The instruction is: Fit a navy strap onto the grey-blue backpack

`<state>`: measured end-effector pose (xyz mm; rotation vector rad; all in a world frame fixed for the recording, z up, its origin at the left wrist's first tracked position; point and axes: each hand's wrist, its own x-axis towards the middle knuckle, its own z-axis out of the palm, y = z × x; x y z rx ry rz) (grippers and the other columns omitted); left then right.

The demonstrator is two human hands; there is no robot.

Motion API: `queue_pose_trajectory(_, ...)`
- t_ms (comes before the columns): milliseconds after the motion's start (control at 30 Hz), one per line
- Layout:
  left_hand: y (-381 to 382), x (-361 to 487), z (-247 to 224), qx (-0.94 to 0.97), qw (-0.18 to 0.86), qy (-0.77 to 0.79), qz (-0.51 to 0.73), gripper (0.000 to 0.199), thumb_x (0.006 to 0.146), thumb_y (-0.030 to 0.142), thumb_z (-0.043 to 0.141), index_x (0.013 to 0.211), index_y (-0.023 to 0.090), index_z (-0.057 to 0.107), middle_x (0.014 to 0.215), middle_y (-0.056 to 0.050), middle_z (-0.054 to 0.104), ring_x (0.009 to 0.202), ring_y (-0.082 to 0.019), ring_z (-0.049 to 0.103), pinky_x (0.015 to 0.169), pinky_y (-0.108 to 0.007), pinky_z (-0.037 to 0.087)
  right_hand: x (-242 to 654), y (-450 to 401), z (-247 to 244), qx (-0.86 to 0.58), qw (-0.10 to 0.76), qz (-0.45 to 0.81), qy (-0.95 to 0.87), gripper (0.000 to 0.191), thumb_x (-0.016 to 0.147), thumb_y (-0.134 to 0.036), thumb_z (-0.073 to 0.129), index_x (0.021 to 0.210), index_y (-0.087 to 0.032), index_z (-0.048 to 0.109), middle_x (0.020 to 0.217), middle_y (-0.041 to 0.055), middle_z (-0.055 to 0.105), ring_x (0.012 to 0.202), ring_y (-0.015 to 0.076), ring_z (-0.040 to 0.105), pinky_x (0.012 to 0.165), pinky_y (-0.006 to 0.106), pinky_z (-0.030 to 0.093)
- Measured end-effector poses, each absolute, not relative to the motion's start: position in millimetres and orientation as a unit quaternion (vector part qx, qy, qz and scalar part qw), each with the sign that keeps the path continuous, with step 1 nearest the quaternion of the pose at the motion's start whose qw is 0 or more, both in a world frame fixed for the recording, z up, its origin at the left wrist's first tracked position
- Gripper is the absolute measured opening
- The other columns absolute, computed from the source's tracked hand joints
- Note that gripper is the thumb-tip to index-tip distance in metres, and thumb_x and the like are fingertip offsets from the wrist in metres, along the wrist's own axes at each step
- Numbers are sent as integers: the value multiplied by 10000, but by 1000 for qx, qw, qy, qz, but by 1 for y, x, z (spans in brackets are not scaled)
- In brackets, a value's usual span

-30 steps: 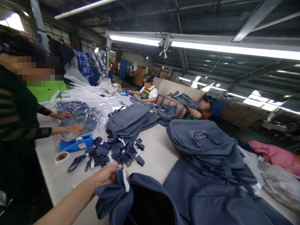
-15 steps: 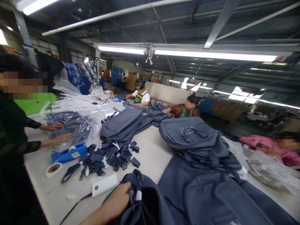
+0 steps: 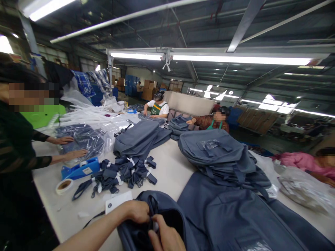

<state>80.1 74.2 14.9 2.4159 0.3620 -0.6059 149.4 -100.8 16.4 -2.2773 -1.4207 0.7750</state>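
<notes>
In front of me lies a dark blue fabric bag (image 3: pixel 180 214) with its mouth open towards me. My left hand (image 3: pixel 140 211) is closed at the left side of that mouth, with its fingers on a bundled dark strap (image 3: pixel 152 204). My right hand (image 3: pixel 169 233) reaches in from below. Its thumb and fingers pinch the same strap bundle at its white band, which shows partly between them. The bag's inside is dark, so what lies in it is hidden. Beside my left wrist sits a flat white device (image 3: pixel 115 203) with a black cord.
Several banded straps (image 3: pixel 123 172) lie in a pile near a blue tape dispenser (image 3: pixel 81 169) and a tape roll (image 3: pixel 64 186). Bags are stacked (image 3: pixel 214 150) to the right. At left, a co-worker's hands (image 3: pixel 74 153) press a plastic-wrapped bag (image 3: pixel 91 139). Other people work across the table.
My right hand has come into view and taken hold of the strap bundle. My left hand and forearm have moved slightly further over the bag's opening.
</notes>
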Motion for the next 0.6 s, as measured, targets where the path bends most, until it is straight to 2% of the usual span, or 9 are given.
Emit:
queue_pose_trajectory(100, 65, 71, 44, 921, 285, 108, -244, 534, 762, 465, 652, 1176, 135, 716, 1169, -210, 713, 1043, -416, 680, 858, -484, 557, 162, -100, 24, -833, 169, 215, -480, 557, 931, -395, 461, 1415, -118, 457, 1275, 229, 626, 1139, 364, 648, 959, 472, 539)
queue_pose_trajectory(167, 54, 66, 59, 927, 256, 107, -251, 660, 742, 507, 668, 1230, 62, 682, 1199, -276, 680, 1076, -457, 661, 881, -508, 550, 165, -96, 26, -851, 130, 192, -472, 678, 890, -370, 565, 1471, -68, 390, 1364, 264, 557, 1212, 371, 599, 1024, 464, 507)
queue_pose_trajectory(233, 45, 63, 68, 930, 227, 104, -270, 572, 791, 474, 637, 1192, 74, 713, 1117, -267, 714, 1017, -438, 690, 840, -484, 565, 164, -91, 26, -849, 73, 177, -492, 741, 837, -261, 653, 1503, -106, 368, 1381, 244, 566, 1228, 377, 583, 1052, 475, 491)
queue_pose_trajectory(267, 41, 62, 72, 930, 214, 97, -284, 506, 807, 452, 632, 1146, 93, 743, 1056, -253, 735, 975, -430, 705, 807, -474, 571, 164, -89, 25, -842, 44, 160, -513, 713, 835, -193, 651, 1498, -150, 391, 1357, 218, 599, 1211, 372, 596, 1042, 486, 501)
queue_pose_trajectory(333, 38, 61, 77, 930, 186, 87, -303, 407, 842, 403, 606, 1048, 101, 784, 972, -246, 748, 927, -432, 716, 767, -479, 570, 162, -87, 23, -812, -2, 106, -574, 551, 880, -103, 579, 1412, -234, 516, 1215, 152, 695, 1126, 350, 646, 981, 507, 543)
queue_pose_trajectory(433, 39, 57, 85, 937, 159, 79, -301, 395, 888, 323, 534, 991, 36, 786, 974, -277, 731, 940, -442, 711, 764, -485, 556, 160, -86, 24, -739, -29, 49, -671, 337, 948, -121, 492, 1209, -259, 655, 990, 83, 747, 1006, 307, 694, 934, 506, 574)
queue_pose_trajectory(467, 41, 55, 88, 940, 158, 74, -294, 392, 899, 301, 514, 989, 33, 785, 977, -270, 732, 938, -428, 715, 765, -468, 553, 161, -86, 25, -732, -38, 51, -678, 324, 951, -125, 489, 1194, -254, 660, 999, 88, 747, 1024, 309, 692, 946, 512, 566)
queue_pose_trajectory(567, 42, 48, 94, 947, 169, 53, -267, 351, 911, 305, 524, 992, 97, 795, 959, -195, 758, 886, -343, 731, 755, -382, 544, 167, -85, 33, -768, -92, 112, -624, 415, 933, -32, 417, 1248, -185, 639, 1121, 181, 730, 1115, 359, 672, 925, 538, 559)
queue_pose_trajectory(600, 41, 47, 95, 949, 172, 47, -259, 334, 907, 313, 539, 1002, 120, 794, 958, -174, 763, 878, -322, 731, 766, -366, 540, 169, -83, 35, -768, -107, 148, -614, 399, 919, -36, 454, 1237, -175, 652, 1121, 193, 737, 1102, 370, 683, 903, 526, 569)
